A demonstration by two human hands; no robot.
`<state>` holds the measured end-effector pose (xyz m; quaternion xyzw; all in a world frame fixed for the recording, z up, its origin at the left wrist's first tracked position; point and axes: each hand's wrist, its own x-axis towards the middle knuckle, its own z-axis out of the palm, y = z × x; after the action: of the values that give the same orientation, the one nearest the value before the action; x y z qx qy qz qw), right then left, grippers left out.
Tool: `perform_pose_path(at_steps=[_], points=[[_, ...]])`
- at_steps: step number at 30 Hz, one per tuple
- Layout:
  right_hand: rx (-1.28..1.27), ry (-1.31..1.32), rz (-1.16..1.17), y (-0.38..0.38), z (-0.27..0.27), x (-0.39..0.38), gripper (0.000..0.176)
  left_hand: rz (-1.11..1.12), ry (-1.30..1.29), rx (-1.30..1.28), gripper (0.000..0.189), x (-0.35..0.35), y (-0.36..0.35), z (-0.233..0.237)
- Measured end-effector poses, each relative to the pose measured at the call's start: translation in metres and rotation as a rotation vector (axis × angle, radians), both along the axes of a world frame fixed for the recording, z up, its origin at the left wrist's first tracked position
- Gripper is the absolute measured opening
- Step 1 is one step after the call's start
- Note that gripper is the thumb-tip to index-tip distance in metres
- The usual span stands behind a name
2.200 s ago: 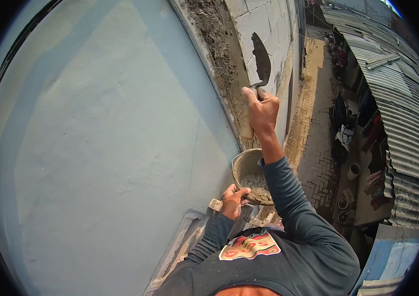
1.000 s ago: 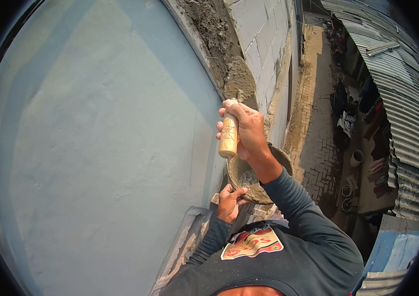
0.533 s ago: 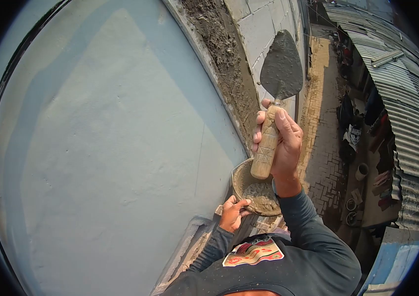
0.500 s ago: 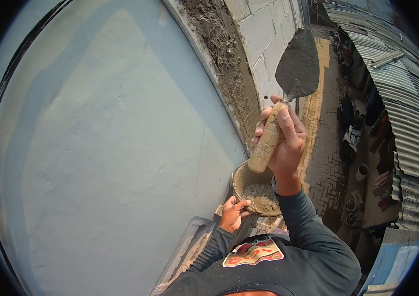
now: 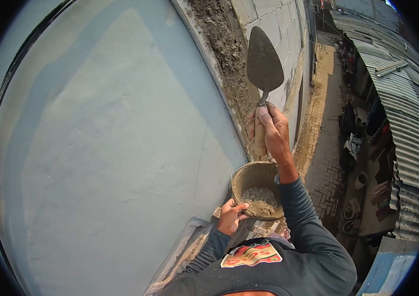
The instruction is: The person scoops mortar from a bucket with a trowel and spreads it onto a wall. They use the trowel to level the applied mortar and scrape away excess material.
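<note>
Pale-blue smooth wall (image 5: 111,138) fills the left side, edged by a rough strip of grey-brown mortar (image 5: 219,44) and a white block wall (image 5: 279,34); to the right lie a paved alley (image 5: 325,111) and a grey corrugated roof (image 5: 397,98). Above a round, mortar-smeared bucket (image 5: 241,180) is a trowel with a grey leaf-shaped metal blade and wooden handle (image 5: 265,64). Its long axis runs nearly straight away from the person, the blade's tip pointing forward and slightly left, the handle's butt back toward the bucket, one broad face toward the camera. The right hand (image 5: 274,126) has its grip closed around the handle, thumb near the neck. The left hand's (image 5: 231,217) grip pinches the bucket's near-left rim, thumb over the edge. Wet grey mix (image 5: 261,201) lies inside.
</note>
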<state>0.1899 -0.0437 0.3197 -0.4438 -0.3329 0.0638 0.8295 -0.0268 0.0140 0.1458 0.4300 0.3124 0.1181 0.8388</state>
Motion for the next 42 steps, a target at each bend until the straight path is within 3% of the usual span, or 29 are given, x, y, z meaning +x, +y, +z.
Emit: perform_pose_path(at_steps=[1, 3, 5, 7, 9, 12, 19, 26, 32, 35, 37, 40, 42], points=[[-0.049, 0.110, 0.132, -0.003, 0.005, 0.007, 0.030, -0.006, -0.009, 0.001, 0.021, -0.001, 0.001, 0.000], [-0.002, 0.153, 0.163, 0.000, 0.002, 0.023, 0.037, -0.019, -0.018, -0.012, 0.021, -0.003, 0.003, 0.000], [0.190, 0.403, 0.560, -0.006, -0.006, 0.042, 0.037, -0.036, -0.034, -0.027, 0.022, -0.003, 0.005, -0.002], [0.154, 0.398, 0.619, -0.002, -0.016, 0.063, 0.036, -0.037, -0.003, -0.017, 0.024, -0.003, 0.007, -0.007], [0.342, 0.537, 1.041, 0.009, -0.024, 0.077, 0.036, -0.026, -0.004, -0.023, 0.025, -0.002, 0.006, -0.005], [0.198, 0.436, 1.059, 0.027, -0.025, 0.079, 0.038, -0.010, -0.027, -0.042, 0.025, -0.002, 0.002, -0.002], [-0.039, 0.293, 0.695, 0.026, -0.021, 0.067, 0.043, 0.018, -0.048, -0.072, 0.023, -0.002, 0.005, -0.007], [-0.127, 0.152, 0.651, 0.035, -0.045, 0.051, 0.042, -0.004, -0.032, -0.096, 0.022, 0.002, 0.009, -0.005], [-0.271, 0.083, 0.576, -0.011, -0.072, 0.043, 0.041, -0.018, 0.000, -0.047, 0.025, 0.002, 0.011, -0.010], [-0.205, 0.100, 0.464, -0.018, -0.063, 0.054, 0.041, -0.014, 0.041, -0.040, 0.025, 0.002, 0.013, -0.012], [-0.182, 0.045, 0.155, -0.011, -0.047, 0.067, 0.042, 0.002, 0.029, -0.045, 0.024, 0.000, 0.011, -0.009], [-0.157, 0.236, 0.243, -0.007, -0.028, 0.082, 0.042, -0.013, 0.032, -0.045, 0.023, 0.001, 0.009, -0.006], [-0.194, 0.098, 0.244, 0.000, -0.015, 0.091, 0.041, -0.020, 0.012, -0.038, 0.023, 0.001, 0.007, -0.001]])
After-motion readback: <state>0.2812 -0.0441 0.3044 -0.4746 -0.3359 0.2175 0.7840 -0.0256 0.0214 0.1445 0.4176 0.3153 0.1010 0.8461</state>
